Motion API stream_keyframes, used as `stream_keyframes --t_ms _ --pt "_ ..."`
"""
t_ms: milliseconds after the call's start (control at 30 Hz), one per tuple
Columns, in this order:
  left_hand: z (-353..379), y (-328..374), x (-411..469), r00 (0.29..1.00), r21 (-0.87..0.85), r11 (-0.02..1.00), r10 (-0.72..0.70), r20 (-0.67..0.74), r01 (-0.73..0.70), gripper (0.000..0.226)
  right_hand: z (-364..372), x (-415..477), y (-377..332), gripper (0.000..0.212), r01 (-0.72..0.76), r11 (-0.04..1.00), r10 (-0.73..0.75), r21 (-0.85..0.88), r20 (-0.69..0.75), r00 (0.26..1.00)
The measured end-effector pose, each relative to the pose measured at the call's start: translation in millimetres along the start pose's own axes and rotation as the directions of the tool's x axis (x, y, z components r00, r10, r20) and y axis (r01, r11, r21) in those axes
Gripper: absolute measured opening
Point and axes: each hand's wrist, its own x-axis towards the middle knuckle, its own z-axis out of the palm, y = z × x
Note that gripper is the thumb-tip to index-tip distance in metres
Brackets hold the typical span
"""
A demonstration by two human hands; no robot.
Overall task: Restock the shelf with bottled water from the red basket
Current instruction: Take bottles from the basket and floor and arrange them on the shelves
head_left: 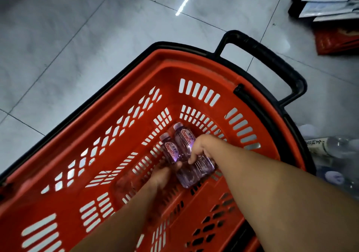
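A red slotted plastic basket (136,88) with a black rim and a black loop handle (272,63) stands on the grey tiled floor (77,38). On the basket's bottom, toward its far end, lie several clear purple-tinted water bottles (183,143), packed side by side and touching; two show caps and labels, and the others lie partly under the arms. Both forearms reach down into the basket. The right hand (204,149) has its fingers and thumb curled over one bottle, gripping it. The left hand (163,176) is at the base of the nearest bottle, too blurred to tell its grip. Just right of the basket lie clear white-labelled bottles (330,149). Beyond the basket's handle sit a red packet (338,42) and stacked printed packets (330,1).
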Motion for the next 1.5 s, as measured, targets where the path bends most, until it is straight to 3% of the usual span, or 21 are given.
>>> stream_keyframes --t_ms 100,200,333,467,533,567,633,700,800,900,1000,1100,1267,1367,1500 --pt "-8.6 14.5 -28.9 0.994 -0.040 0.998 0.053 0.097 -0.049 0.075 -7.0 -25.4 -9.3 0.076 0.023 0.999 -0.021 -0.034 0.076 0.997" --pt "-14.2 37.9 -63.2 0.987 0.018 0.989 0.148 0.062 -0.149 0.055 -12.5 -61.9 -18.3 0.080 0.059 0.993 -0.054 -0.102 0.050 0.997" --pt "-9.0 69.9 -113.8 0.952 0.057 0.952 0.295 0.074 -0.300 0.050 -18.6 -124.9 -22.0 0.054 0.131 0.989 -0.131 -0.064 -0.008 0.991" --pt "10.7 96.6 -172.5 0.884 -0.016 0.893 0.447 0.136 -0.449 0.045 -20.6 -192.0 -9.8 0.073 0.256 0.966 -0.251 0.019 -0.154 0.956" --pt "25.2 110.9 -204.9 0.826 -0.039 0.845 0.530 0.191 -0.534 0.058 -16.9 -227.6 4.6 0.071 0.362 0.925 -0.323 0.118 -0.260 0.910" --pt "33.0 118.4 -219.6 0.790 -0.044 0.817 0.568 0.232 -0.574 0.071 -13.7 -245.6 14.7 0.067 0.437 0.888 -0.364 0.143 -0.360 0.859" --pt "54.4 133.9 -247.4 0.723 -0.042 0.766 0.622 0.301 -0.641 0.082 -2.2 -278.9 41.4 0.070 0.612 0.778 -0.409 0.141 -0.626 0.664" --pt "83.7 148.0 -274.2 0.654 -0.034 0.717 0.653 0.382 -0.696 0.078 10.2 -305.8 76.1 0.078 0.732 0.656 -0.322 0.182 -0.810 0.490" --pt "140.9 160.5 -307.5 0.526 -0.043 0.632 0.679 0.512 -0.774 0.071 30.6 -341.7 131.5 0.062 0.869 0.458 -0.188 0.188 -0.935 0.302" --pt "212.6 159.9 -334.7 0.407 -0.077 0.585 0.647 0.645 -0.807 0.070 49.4 -377.0 193.2 0.069 0.928 0.365 0.010 0.076 -0.997 0.077" --pt "288.6 146.5 -355.2 0.292 -0.096 0.571 0.550 0.782 -0.816 0.074 74.5 -401.9 255.8 0.064 0.940 0.341 0.253 0.013 -0.964 -0.078" --pt "367.4 123.3 -368.5 0.195 -0.097 0.567 0.432 0.880 -0.818 0.057 104.6 -420.4 318.6 0.057 0.927 0.374 0.472 0.006 -0.862 -0.185" --pt "477.8 62.1 -372.0 0.018 -0.157 0.599 0.276 0.961 -0.785 0.056 155.0 -427.5 403.5 0.050 0.906 0.417 0.719 0.079 -0.638 -0.275" --pt "521.2 17.6 -359.9 -0.037 -0.153 0.667 0.184 0.982 -0.729 0.056 182.4 -417.6 430.1 0.049 0.903 0.418 0.806 0.100 -0.499 -0.318" --pt "563.1 -27.6 -351.3 -0.094 -0.119 0.754 0.076 0.993 -0.646 0.053 203.4 -406.9 455.6 0.066 0.879 0.443 0.866 0.175 -0.338 -0.369"
